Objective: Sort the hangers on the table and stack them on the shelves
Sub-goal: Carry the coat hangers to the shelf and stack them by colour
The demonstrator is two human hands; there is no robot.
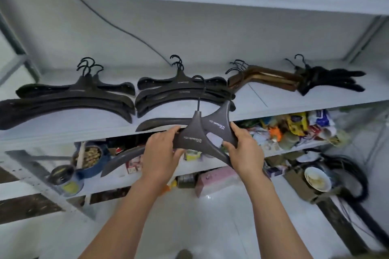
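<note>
The shelf (273, 103) carries four hanger stacks (181, 90) towards its back, with bare board along its front edge at the right. Two grey hangers (210, 130) cross that front edge, the left hand (162, 153) and right hand (246, 151) both gripping them.

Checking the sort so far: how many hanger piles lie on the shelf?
4: left black pile, centre black pile, brown pile beside it, right black pile at the end.
</note>
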